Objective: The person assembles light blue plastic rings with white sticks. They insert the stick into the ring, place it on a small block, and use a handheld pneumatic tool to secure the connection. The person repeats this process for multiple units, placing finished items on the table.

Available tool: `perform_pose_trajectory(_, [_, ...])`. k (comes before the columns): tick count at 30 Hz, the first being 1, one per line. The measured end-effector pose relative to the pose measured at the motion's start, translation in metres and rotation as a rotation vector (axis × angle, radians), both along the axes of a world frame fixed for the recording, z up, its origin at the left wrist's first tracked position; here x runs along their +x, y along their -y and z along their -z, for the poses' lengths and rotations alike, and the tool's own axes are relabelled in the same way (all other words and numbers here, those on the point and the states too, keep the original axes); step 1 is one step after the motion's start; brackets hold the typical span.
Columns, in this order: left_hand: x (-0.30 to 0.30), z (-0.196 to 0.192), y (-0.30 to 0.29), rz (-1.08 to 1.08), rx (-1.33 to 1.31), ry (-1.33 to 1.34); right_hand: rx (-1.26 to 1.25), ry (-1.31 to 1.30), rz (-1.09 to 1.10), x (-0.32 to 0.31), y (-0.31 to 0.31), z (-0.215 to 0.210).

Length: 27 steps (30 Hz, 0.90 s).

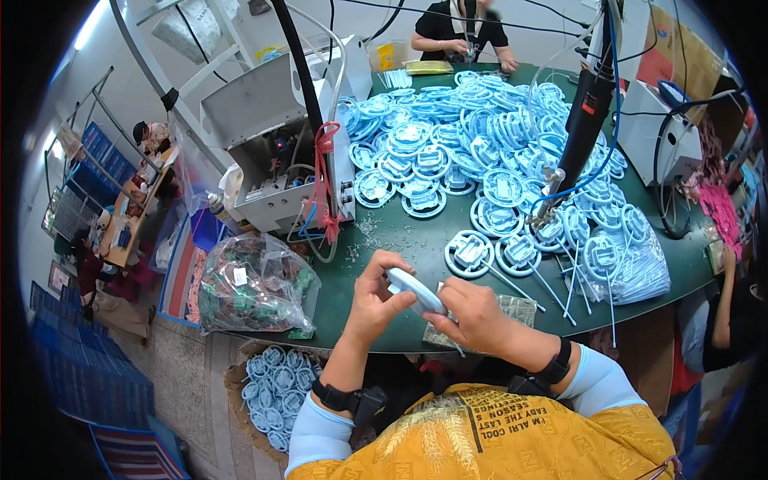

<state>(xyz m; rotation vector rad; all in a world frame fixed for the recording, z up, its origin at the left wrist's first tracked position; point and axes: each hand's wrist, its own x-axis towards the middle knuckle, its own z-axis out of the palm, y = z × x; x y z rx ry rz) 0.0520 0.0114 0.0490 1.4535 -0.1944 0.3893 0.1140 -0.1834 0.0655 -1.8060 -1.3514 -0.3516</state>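
Observation:
Above the near edge of the green table (400, 232), both of my hands are closed on one light blue round plastic part (418, 291), tilted with its edge toward me. My left hand (376, 300) grips its left side, thumb on the near face. On the opposite side, my right hand (478, 314) pinches the rim. The part's inner side is mostly hidden. Just beyond my right hand lie several similar round parts (470, 253), some with thin white sticks (552, 294) attached. A flat pack of small pieces (516, 309) lies partly under my right hand.
A large heap of light blue parts (488, 128) covers the far table. A black power screwdriver (586, 120) hangs over it. At left stand an open metal machine (276, 172) and a bag of circuit boards (256, 284). Floor box parts (276, 392) sit lower left. A person (464, 32) sits opposite.

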Motion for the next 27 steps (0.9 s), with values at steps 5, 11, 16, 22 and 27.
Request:
perform_pose_trajectory(5, [-0.008,-0.012,0.006,-0.014,0.131,0.114,-0.018,0.017,0.017,-0.001,0.005,0.005])
perform_pose_trajectory(11, [-0.018,-0.02,0.012,-0.036,0.201,0.112,0.162,-0.017,-0.011,-0.006,0.007,-0.013])
perform_pose_trajectory(16, [-0.029,-0.033,0.022,-0.056,0.262,0.112,0.2,0.023,-0.11,-0.007,0.009,-0.018])
perform_pose_trajectory(22, [-0.033,-0.036,0.033,-0.094,0.253,0.217,0.204,0.087,-0.113,-0.01,0.014,-0.021])
perform_pose_trajectory(27, [-0.028,-0.032,0.039,-0.143,0.238,0.211,0.167,0.071,-0.096,-0.004,0.017,-0.022])
